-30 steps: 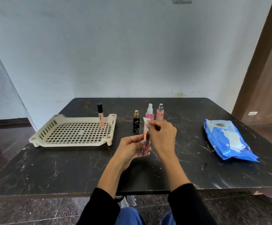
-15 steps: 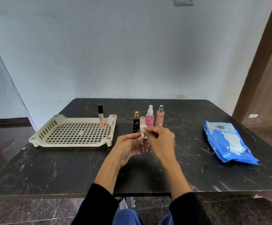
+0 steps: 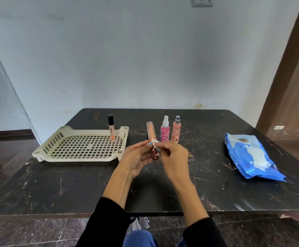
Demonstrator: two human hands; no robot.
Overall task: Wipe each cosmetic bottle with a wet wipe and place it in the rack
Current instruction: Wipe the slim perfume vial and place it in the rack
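Two hands meet over the middle of the black marble table (image 3: 73, 184), working on one slim lip-gloss tube (image 3: 152, 134). The left hand (image 3: 136, 158) grips the tube's dark red lower part, fingers curled round it from the left, blue-painted nails showing against the glass. The right hand (image 3: 173, 157) pinches a small white wet wipe (image 3: 155, 143) against the tube just below its rose-gold cap. A second ago the wipe sat up at the top of the cap; half a second ago it was lower, and now it lies down by the collar, so the wiping has travelled down the tube. The tube also stands taller and leans a little left compared with before, and it now covers the small black bottle that showed behind it earlier; I cannot tell where that one is from here.

Behind the hands, the pink spray bottle (image 3: 164, 130) and the peach spray bottle (image 3: 176, 129) stand upright side by side, unmoved. To the left, the cream rack (image 3: 43, 150) holds one black-capped lip gloss (image 3: 111, 128) standing in its far right corner, same as before. Off to the right lies the blue wet wipe pack (image 3: 234, 148), flat and well apart from the hands.
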